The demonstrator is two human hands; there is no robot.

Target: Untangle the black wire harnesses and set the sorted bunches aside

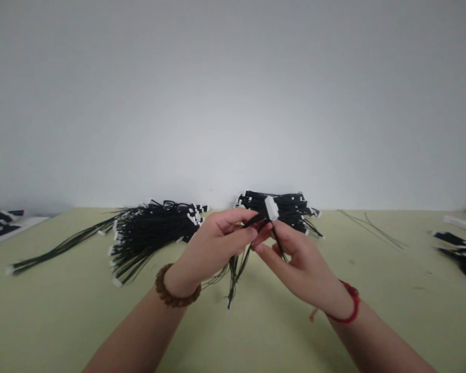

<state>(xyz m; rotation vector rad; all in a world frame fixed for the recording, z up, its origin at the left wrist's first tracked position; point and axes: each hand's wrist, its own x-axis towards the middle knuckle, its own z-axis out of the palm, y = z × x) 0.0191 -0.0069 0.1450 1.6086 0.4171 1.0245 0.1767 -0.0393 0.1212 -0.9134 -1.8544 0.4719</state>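
Between my two hands, above the table, is a wire harness with black wires and a white connector (272, 208) at its upper end. My left hand (221, 235) pinches the black wires (255, 219) just left of the connector. Below the connector, my right hand (291, 254) has its thumb and fingers closed on wires of the same harness. Loose wire ends (233, 282) hang down beneath my hands, one with a small white tip. The exact spot each fingertip grips is partly hidden.
Behind my left hand lies a large pile of black wire harnesses (147, 238), with eyeglasses (174, 206) on top. A second pile (291, 212) sits against the wall. More harnesses (464, 254) are at the right edge. Thin loose wires (373, 228) lie on the table (373, 290).
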